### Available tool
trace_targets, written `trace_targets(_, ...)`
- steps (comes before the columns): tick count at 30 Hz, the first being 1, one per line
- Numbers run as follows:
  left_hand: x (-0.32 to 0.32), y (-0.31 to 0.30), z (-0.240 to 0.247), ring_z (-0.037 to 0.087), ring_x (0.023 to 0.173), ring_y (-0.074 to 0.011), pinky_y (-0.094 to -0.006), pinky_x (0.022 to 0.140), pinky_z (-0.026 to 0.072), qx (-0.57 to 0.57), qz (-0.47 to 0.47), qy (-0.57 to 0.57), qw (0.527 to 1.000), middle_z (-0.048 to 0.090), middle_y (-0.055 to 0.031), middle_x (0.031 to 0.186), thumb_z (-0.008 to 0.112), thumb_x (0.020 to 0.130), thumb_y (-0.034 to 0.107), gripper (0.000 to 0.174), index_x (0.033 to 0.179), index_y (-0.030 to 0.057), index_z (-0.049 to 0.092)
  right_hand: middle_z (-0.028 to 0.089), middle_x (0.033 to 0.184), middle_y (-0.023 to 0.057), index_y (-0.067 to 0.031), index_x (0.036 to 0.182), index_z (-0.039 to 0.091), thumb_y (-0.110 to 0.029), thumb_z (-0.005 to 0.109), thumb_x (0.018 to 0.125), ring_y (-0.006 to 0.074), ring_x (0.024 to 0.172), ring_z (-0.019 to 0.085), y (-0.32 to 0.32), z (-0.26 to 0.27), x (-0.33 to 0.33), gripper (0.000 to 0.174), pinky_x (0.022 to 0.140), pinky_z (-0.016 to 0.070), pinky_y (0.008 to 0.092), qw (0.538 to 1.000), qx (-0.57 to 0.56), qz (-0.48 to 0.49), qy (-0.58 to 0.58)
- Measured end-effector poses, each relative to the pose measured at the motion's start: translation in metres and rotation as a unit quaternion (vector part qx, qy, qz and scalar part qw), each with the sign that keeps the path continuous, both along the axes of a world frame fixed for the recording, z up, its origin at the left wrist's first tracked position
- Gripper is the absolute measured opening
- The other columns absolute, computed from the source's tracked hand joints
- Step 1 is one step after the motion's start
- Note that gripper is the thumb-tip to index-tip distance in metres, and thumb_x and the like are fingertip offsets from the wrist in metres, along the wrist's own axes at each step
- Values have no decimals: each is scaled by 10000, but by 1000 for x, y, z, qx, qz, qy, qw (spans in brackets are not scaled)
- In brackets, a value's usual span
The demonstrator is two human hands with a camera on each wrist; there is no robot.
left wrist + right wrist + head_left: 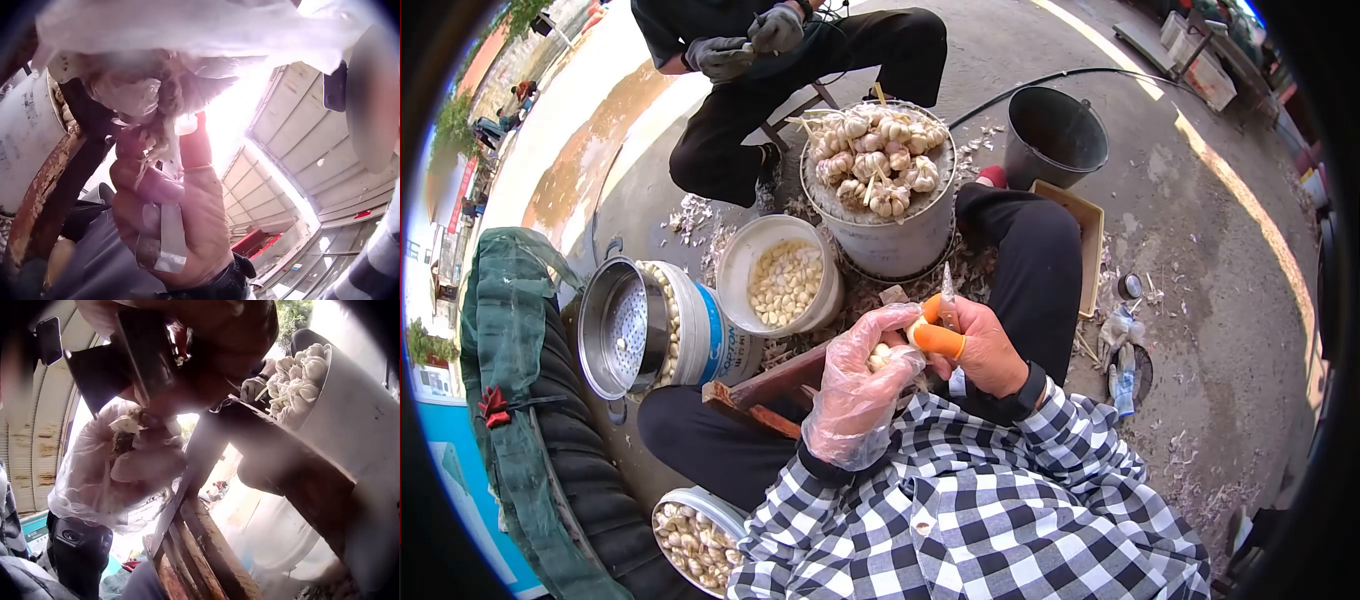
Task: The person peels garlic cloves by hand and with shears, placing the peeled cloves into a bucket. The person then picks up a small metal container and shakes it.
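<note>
My left hand (pixel 850 390), in a clear plastic glove, holds garlic cloves (pixel 880 357) in its curled fingers in front of my lap. Close against it, my right hand (pixel 992 350) grips a small knife (pixel 948 284), its blade pointing up and away from me. Orange covers (pixel 940 341) sit on the thumb and a finger of that hand. A pale clove (pixel 915 331) shows between the two hands at the fingertips. From the left wrist, the knife's bent metal strip (pixel 172 240) lies across the right palm, with loose papery skin (pixel 153 140) hanging above it.
Garlic bulbs (pixel 870 150) are heaped on an upturned bucket ahead. Peeled cloves fill a white tub (pixel 733 270); a steel strainer (pixel 595 325) tilts beside it. Unpeeled cloves (pixel 695 545) sit low left. A wooden frame (pixel 775 385) stands by my knees. Another gloved person (pixel 720 60) sits opposite.
</note>
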State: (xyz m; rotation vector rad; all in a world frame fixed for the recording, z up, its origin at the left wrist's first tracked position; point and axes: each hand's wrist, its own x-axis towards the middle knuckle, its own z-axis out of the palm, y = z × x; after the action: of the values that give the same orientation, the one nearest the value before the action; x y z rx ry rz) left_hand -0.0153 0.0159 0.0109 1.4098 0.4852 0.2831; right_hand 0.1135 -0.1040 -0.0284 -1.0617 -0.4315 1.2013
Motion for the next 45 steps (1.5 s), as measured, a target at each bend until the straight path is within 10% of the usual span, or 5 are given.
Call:
trace_targets(11, 2, -16, -6, 518, 740, -50, -208, 666, 460, 31, 68, 47, 996, 607, -2, 916, 678, 804, -10, 407, 1203, -6, 602, 555, 724, -2, -30, 1082, 569, -168, 557, 985, 59, 570, 476, 8, -4, -10, 169, 547, 376, 197, 979, 32, -134, 154)
trace_targets(16, 1, -11, -11, 554, 688, -82, -246, 645, 476, 222, 58, -12, 973, 635, -36, 785, 675, 830, 19, 178, 1003, -20, 675, 563, 737, -4, -26, 1095, 576, -160, 572, 979, 51, 585, 488, 7, 3, -13, 178, 560, 390, 193, 979, 1, -152, 137)
trace_targets(30, -7, -6, -4, 523, 626, -81, -251, 582, 417, 65, 19, 4, 998, 590, -36, 696, 612, 853, 49, 88, 808, -18, 647, 579, 765, 7, -10, 1116, 583, -133, 588, 964, 60, 571, 488, 4, 10, -11, 195, 547, 390, 202, 987, 32, -93, 129)
trace_targets(45, -11, 4, 4, 513, 692, -41, -202, 629, 419, -68, -8, 43, 997, 599, 4, 794, 615, 858, 50, 155, 992, -15, 658, 593, 785, -23, -19, 1095, 627, -208, 696, 904, 24, 576, 483, -4, 7, 1, 277, 516, 389, 178, 999, 7, 14, -42)
